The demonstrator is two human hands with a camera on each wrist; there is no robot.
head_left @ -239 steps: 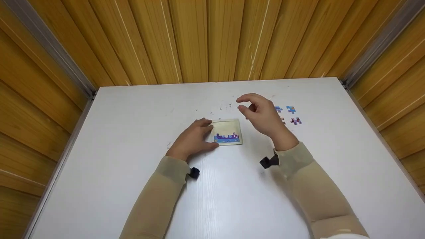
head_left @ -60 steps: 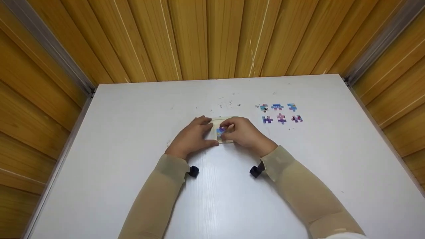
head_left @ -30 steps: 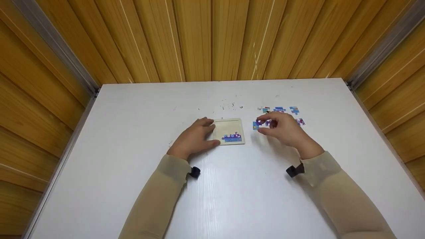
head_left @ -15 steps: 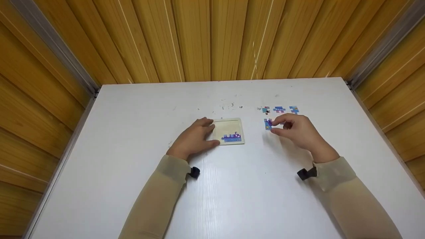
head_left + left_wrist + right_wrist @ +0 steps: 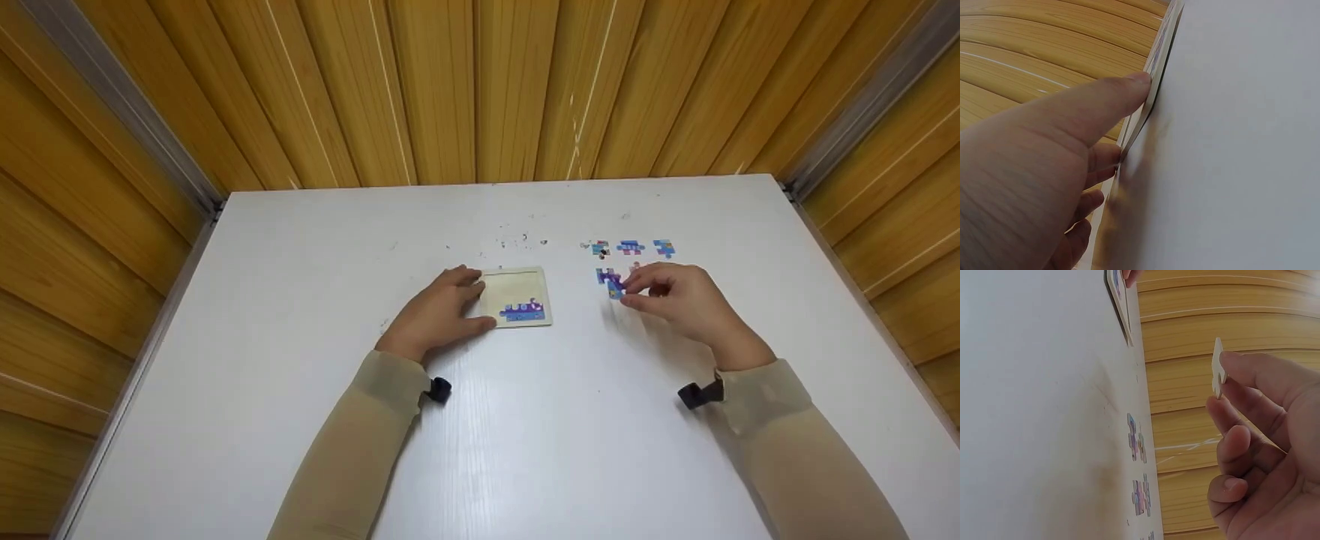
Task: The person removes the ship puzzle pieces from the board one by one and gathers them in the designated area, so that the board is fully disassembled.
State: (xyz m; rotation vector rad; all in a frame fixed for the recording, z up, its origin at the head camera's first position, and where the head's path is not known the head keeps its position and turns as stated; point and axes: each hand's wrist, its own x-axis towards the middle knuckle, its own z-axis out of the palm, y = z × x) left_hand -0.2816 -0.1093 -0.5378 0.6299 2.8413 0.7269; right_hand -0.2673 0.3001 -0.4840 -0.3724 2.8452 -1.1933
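My left hand (image 5: pixel 436 313) grips the left side of a small pale puzzle tray (image 5: pixel 547 297), thumb at the near corner and fingers at the far one. Inside the tray, joined purple and blue jigsaw pieces (image 5: pixel 525 313) lie along the near right. Between thumb and fingers, my right hand (image 5: pixel 679 304) pinches a purple-and-blue jigsaw piece (image 5: pixel 615 289). In the right wrist view that held piece (image 5: pixel 1217 365) shows its plain pale back, raised above the table. It overlaps a purple loose piece (image 5: pixel 603 275) in the head view.
Behind the right hand lie three loose pieces in a row: one teal (image 5: pixel 600 248), one blue (image 5: pixel 631 247) and one blue-yellow (image 5: pixel 664 247). A pink piece (image 5: pixel 635 266) is mostly covered by the hand. Wood-patterned panels (image 5: pixel 435 90) border the white table (image 5: pixel 525 450).
The right hand has taken a piece from the tray's left part, carried it right to the loose pieces, and turned it. The left hand has stayed at the tray.
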